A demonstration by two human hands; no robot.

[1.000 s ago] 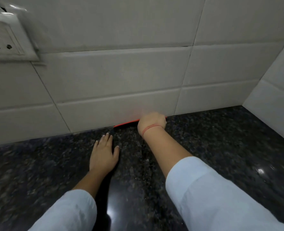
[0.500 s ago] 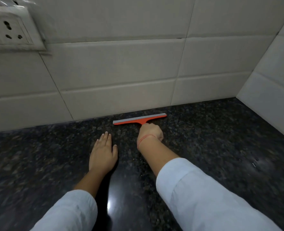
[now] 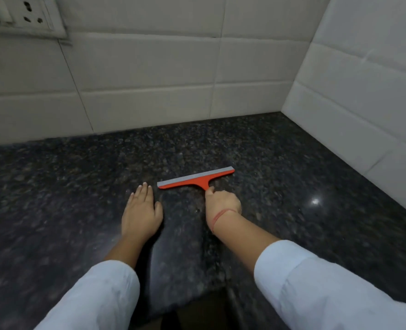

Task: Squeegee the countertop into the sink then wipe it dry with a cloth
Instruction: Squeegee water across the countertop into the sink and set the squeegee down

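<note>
The bench (image 3: 292, 163) is a dark speckled granite slab that fills the lower view and meets a white tiled wall (image 3: 149, 86) at the back and along the right side. A socket plate (image 3: 23, 15) sits high on that wall at the far left. No sink and no cloth show anywhere in view.

Two white sleeves reach forward from the near edge of the bench. The left hand (image 3: 141, 210) lies flat and empty on the stone, palm down, fingers close together and pointing toward the back wall. The right hand (image 3: 222, 202) is closed around the handle of an orange squeegee (image 3: 197, 179), thumb along the stem; a thin red thread circles that wrist.

The squeegee lies just beyond the right hand, toward the back wall but well short of it. Its grey blade (image 3: 195, 175) runs crosswise, roughly parallel to that wall, with the right end tilted slightly farther away. The blade's left end sits just beyond the left fingertips, apart from them.

Judging by this layout, the stroke is a pull toward the near edge, with the handle in line with the right forearm and the blade square to the pull. Where the water must go cannot be told.
</note>
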